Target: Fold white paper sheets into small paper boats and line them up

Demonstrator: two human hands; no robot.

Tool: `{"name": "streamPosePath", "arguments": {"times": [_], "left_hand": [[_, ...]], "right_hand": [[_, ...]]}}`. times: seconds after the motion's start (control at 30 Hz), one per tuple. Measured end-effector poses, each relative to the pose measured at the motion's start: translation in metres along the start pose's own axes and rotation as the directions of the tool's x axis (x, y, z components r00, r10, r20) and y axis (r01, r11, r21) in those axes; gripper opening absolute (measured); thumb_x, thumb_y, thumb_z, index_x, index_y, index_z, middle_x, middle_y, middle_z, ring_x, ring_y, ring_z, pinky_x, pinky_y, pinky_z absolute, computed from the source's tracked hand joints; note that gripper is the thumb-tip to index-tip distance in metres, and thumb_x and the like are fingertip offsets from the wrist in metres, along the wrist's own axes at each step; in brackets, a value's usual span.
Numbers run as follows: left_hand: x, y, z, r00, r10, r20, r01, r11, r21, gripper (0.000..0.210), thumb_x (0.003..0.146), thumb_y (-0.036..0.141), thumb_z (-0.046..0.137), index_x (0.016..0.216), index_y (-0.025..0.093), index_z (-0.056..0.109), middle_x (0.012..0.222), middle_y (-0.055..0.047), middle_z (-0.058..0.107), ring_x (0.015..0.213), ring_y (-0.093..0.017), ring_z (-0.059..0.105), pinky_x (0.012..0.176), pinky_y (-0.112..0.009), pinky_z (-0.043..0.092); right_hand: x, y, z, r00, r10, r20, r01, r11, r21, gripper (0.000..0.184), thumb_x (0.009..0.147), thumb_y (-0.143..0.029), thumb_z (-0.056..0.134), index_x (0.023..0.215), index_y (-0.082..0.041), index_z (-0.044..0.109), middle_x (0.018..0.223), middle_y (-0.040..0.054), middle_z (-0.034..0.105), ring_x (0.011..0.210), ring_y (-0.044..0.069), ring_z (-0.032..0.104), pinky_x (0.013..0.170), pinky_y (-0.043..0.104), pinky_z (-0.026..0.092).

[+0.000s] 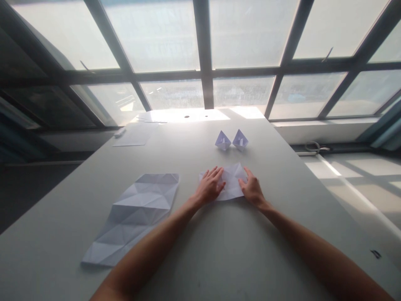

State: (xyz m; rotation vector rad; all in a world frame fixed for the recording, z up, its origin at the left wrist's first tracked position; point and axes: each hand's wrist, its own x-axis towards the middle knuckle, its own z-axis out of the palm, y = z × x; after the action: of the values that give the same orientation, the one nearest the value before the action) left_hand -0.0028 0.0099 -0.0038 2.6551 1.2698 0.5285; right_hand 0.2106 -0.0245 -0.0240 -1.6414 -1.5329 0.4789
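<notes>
A creased white sheet of paper (232, 186) lies on the table in front of me, under both hands. My left hand (211, 184) rests on its left part, fingers stretched and slightly spread, palm down. At the right edge of the sheet, my right hand (253, 188) grips the paper, its thumb on top and its index finger by the upper corner. The other fingers of that hand are partly hidden. Beyond the hands stand two folded paper boats (223, 141), (240, 141) side by side, each with a pointed tip.
A larger sheet with many fold creases (140, 205) lies left of my left forearm, which covers part of it. Flat paper (133, 136) and a small white object (119, 132) are at the far left of the white table (250, 251). Windows (171, 94) rise behind the table.
</notes>
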Motion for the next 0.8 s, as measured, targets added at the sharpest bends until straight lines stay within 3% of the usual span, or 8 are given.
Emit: {"name": "streamPosePath", "arguments": {"times": [0.07, 0.17, 0.27, 0.37, 0.47, 0.8], "left_hand": [[-0.002, 0.001, 0.005, 0.993, 0.024, 0.116, -0.028, 0.999, 0.037, 0.062, 0.097, 0.046, 0.04, 0.151, 0.016, 0.03, 0.157, -0.012, 0.031, 0.147, -0.026, 0.021, 0.12, -0.047, 0.015], [-0.004, -0.001, 0.008, 0.984, 0.052, 0.172, -0.066, 0.995, 0.072, 0.068, 0.098, 0.052, 0.036, 0.152, 0.013, 0.026, 0.159, -0.015, 0.024, 0.149, -0.026, 0.015, 0.12, -0.049, 0.011], [-0.006, 0.004, 0.006, 0.979, 0.105, 0.173, -0.118, 0.991, 0.067, 0.067, 0.098, 0.053, 0.033, 0.154, 0.016, 0.022, 0.16, -0.013, 0.024, 0.149, -0.024, 0.014, 0.12, -0.047, 0.008], [-0.006, 0.012, 0.005, 0.977, 0.131, 0.169, -0.141, 0.989, 0.046, 0.062, 0.1, 0.047, 0.03, 0.155, 0.021, 0.021, 0.16, -0.009, 0.025, 0.149, -0.022, 0.015, 0.12, -0.045, 0.008], [-0.006, 0.015, 0.007, 0.978, 0.122, 0.167, -0.13, 0.991, 0.038, 0.06, 0.101, 0.043, 0.027, 0.155, 0.02, 0.02, 0.16, -0.008, 0.025, 0.149, -0.021, 0.017, 0.121, -0.043, 0.009], [-0.006, 0.0, 0.011, 0.99, 0.02, 0.136, -0.032, 0.996, 0.087, 0.069, 0.097, 0.058, 0.03, 0.154, 0.018, 0.025, 0.16, -0.011, 0.023, 0.149, -0.023, 0.017, 0.121, -0.044, 0.009]], "right_hand": [[-0.007, -0.007, -0.002, 0.999, -0.022, 0.027, 0.026, 0.985, -0.168, 0.07, 0.086, -0.029, 0.052, 0.151, -0.011, 0.032, 0.134, 0.0197, 0.057, 0.117, 0.033, 0.059, 0.098, 0.042, 0.047], [-0.013, -0.019, -0.004, 0.987, -0.154, 0.043, 0.158, 0.912, -0.38, 0.065, 0.088, -0.024, 0.05, 0.15, -0.013, 0.035, 0.139, 0.0198, 0.052, 0.13, 0.037, 0.046, 0.106, 0.049, 0.039], [-0.015, -0.027, 0.004, 0.933, -0.32, 0.165, 0.36, 0.845, -0.395, 0.06, 0.09, -0.018, 0.04, 0.15, -0.014, 0.036, 0.148, 0.016, 0.044, 0.141, 0.031, 0.032, 0.114, 0.05, 0.029], [-0.014, -0.028, 0.018, 0.869, -0.358, 0.34, 0.464, 0.827, -0.316, 0.061, 0.092, -0.016, 0.03, 0.153, -0.01, 0.028, 0.154, 0.0137, 0.036, 0.144, 0.025, 0.029, 0.118, 0.045, 0.025], [-0.012, -0.022, 0.024, 0.861, -0.305, 0.408, 0.448, 0.833, -0.323, 0.057, 0.098, -0.026, 0.026, 0.152, -0.008, 0.029, 0.157, 0.0135, 0.031, 0.146, 0.024, 0.025, 0.119, 0.045, 0.02], [-0.009, -0.012, 0.021, 0.919, -0.2, 0.341, 0.348, 0.818, -0.458, 0.061, 0.097, -0.035, 0.034, 0.151, -0.007, 0.033, 0.158, 0.0142, 0.026, 0.147, 0.026, 0.021, 0.12, 0.048, 0.012]]}}
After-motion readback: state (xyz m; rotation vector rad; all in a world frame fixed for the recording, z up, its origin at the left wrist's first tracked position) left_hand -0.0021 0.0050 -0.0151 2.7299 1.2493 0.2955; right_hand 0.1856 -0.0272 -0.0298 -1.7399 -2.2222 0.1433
